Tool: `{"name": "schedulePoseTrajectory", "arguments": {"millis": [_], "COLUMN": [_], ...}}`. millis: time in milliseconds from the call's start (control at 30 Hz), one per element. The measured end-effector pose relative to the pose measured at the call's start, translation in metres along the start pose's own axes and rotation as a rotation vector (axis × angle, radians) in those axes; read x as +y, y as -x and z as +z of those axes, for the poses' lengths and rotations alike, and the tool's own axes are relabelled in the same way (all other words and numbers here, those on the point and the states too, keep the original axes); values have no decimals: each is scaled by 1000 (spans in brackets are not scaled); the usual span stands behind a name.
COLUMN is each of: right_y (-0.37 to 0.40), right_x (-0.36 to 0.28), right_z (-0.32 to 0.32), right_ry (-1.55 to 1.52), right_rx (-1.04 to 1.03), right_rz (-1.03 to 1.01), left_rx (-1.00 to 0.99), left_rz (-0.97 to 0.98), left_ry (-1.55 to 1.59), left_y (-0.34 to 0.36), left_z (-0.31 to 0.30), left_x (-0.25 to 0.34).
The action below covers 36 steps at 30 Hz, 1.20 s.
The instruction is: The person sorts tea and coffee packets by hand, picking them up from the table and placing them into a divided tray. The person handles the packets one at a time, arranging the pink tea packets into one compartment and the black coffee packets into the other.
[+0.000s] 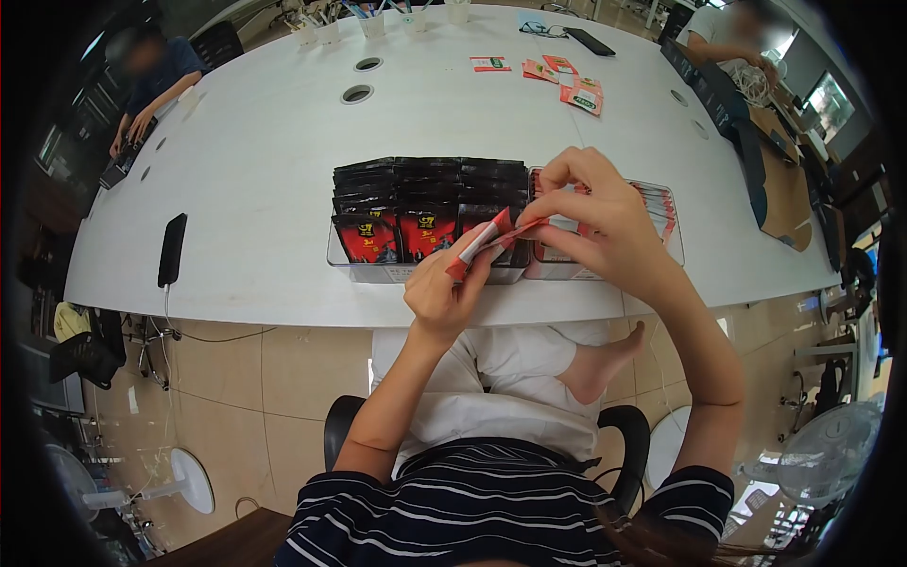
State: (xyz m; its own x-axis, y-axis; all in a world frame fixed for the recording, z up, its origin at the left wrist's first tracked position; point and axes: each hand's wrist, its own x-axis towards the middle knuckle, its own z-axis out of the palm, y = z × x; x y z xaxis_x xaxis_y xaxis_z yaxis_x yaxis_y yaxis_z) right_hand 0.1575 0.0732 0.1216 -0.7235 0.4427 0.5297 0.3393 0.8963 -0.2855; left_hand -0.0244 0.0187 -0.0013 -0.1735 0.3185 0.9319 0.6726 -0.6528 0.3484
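My left hand (442,289) is closed around slim red-and-white sachets (480,244), held slanted above the front of the bins. Thumb and fingers of my right hand (605,222) pinch the upper right end of one of them. Behind my left hand stands a clear plastic bin (378,274) packed with rows of black-and-red sachets (427,230). A second clear bin (567,274) sits against its right side, and red-and-white sachets (658,210) stand in it. My right hand and forearm cover much of that second bin.
Loose red sachets (582,96) lie farther back on the white table (255,170). Near them are a dark phone (590,42) and glasses (542,29). Cups of pens (372,24) stand at the back. Another phone (173,249) charges at left. Two people sit across, beside an opened cardboard box (784,194).
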Motion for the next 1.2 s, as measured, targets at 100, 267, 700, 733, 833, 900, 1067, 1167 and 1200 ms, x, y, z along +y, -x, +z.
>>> {"name": "schedulePoseTrajectory", "arguments": {"millis": [100,267,700,733,833,900,1067,1167,1200], "right_y": [-1,16,59,61,66,67,67,65,63], "right_x": [1,10,27,29,36,37,45,39,35], "right_z": [-2,-25,-42,-42,-39,-32,-23,-32,-36], "right_ry": [-50,119,5,1,-9,-10,-181,-273,-320], "right_rx": [84,52,157,154,185,252,382,429,454], "right_rz": [13,70,269,271,278,293,438,503,537], "left_rx": [-7,48,-16,-18,1,-24,-40,-30,-34], "left_rz": [-20,-151,-95,-83,-73,-96,-100,-87,-97], "left_ry": [25,117,31,16,32,32,36,39,44], "left_y": [-2,9,9,8,9,8,9,8,8], "left_z": [-1,-2,-3,-4,-2,-3,-3,-3,-4], "left_x": [2,-1,1,1,0,1,1,1,2]}}
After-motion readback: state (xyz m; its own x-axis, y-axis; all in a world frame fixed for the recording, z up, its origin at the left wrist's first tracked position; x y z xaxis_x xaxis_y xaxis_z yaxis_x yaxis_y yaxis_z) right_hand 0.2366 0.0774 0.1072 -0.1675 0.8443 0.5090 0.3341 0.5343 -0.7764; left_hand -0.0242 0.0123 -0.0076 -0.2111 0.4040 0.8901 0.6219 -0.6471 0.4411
